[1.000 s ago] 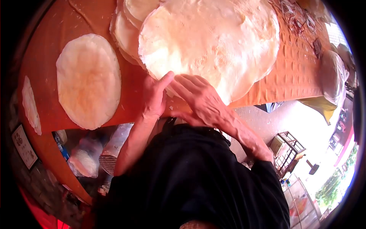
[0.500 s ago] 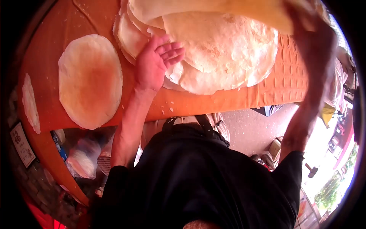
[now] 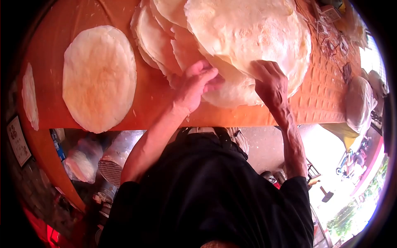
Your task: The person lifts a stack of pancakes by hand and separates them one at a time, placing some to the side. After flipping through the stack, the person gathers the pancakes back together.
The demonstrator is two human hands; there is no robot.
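A pile of large, thin, pale flatbreads (image 3: 248,33) lies on the orange-covered table in front of me. My right hand (image 3: 271,82) has its fingers closed on the near edge of the top flatbread, which lies askew over the others. Beside it, my left hand (image 3: 195,87) hovers at the pile's near edge, palm turned inward and fingers loosely apart, slightly blurred. Nothing shows in its grasp. A single oval flatbread (image 3: 99,78) lies flat to the left of the pile.
Another flatbread (image 3: 29,97) lies at the table's far left. Cords and small items (image 3: 331,37) sit at the back right, near a white plastic bag (image 3: 359,103). Bagged goods (image 3: 84,163) are below the table, whose front edge (image 3: 231,120) runs close to my body.
My right hand has come down and left from the upper right, laying the raised flatbread over the pile. My left hand has moved right and slightly nearer to me.
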